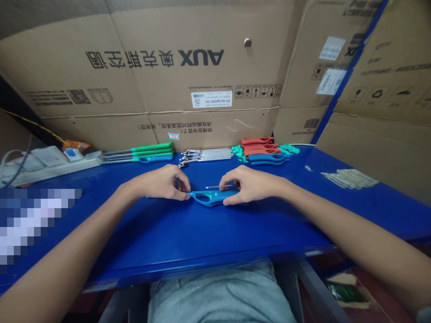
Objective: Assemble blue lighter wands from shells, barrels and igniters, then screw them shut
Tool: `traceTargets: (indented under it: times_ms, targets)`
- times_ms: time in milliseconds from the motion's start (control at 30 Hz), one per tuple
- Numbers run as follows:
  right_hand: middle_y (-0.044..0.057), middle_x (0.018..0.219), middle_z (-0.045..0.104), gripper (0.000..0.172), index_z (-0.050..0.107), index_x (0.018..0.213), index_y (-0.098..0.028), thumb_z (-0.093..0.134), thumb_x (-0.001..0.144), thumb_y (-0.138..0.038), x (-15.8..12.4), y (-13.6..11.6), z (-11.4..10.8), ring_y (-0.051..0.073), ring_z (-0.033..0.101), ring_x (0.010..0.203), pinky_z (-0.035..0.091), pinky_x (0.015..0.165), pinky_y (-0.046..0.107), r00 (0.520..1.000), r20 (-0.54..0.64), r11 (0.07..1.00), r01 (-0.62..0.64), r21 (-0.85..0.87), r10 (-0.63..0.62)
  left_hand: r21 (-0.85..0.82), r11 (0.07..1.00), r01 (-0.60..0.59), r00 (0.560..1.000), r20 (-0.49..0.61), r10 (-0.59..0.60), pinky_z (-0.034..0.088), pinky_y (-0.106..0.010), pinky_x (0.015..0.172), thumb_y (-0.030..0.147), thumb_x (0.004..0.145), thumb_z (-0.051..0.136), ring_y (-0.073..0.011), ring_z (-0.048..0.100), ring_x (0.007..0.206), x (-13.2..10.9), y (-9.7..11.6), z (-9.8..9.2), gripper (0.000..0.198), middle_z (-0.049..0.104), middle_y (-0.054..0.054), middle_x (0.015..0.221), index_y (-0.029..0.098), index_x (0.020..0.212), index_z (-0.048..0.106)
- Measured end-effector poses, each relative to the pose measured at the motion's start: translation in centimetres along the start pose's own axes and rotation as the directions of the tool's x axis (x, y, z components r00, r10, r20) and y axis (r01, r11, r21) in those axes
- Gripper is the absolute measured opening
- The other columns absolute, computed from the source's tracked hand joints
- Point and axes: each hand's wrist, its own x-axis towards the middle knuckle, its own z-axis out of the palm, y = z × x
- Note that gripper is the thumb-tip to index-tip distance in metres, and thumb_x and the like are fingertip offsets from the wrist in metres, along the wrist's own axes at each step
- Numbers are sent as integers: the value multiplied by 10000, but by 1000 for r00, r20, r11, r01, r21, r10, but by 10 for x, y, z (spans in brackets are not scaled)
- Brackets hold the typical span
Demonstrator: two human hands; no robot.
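A blue long-reach lighter [210, 197] with a green trigger lies lengthwise just above the table, between my two hands. My left hand [164, 181] is closed, thumb and fingers pinching the lighter's narrow front end. A bit of its metal tube shows to the left of that hand. My right hand [249, 184] is closed round the rear of the lighter's handle. A thin metal rod, perhaps a screwdriver shaft [213, 187], sticks out leftward from under the right fingers; its other end is hidden by the hand.
Behind my hands lie finished-looking lighters [153, 152], metal tubes [215, 154], red and blue handles [264, 150] and small green parts [239, 154]. Clear plastic pieces [350, 178] lie right. A power strip [50, 166] stands left; cardboard [151, 89] walls the back of the blue table [202, 242].
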Motion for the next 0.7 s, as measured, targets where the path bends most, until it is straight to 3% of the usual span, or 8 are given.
traceTargets:
  times_ms: [700]
  targets:
    - [29, 861, 693, 289, 704, 952, -157, 733, 738, -347, 1, 1, 0, 153, 590, 736, 415, 661, 255, 1000, 15, 1000, -2, -27, 2, -4, 1000, -1, 1000, -9, 1, 478, -212, 658, 367, 751, 660, -134, 637, 689, 0, 2, 1, 208, 734, 10, 766, 196, 825, 754]
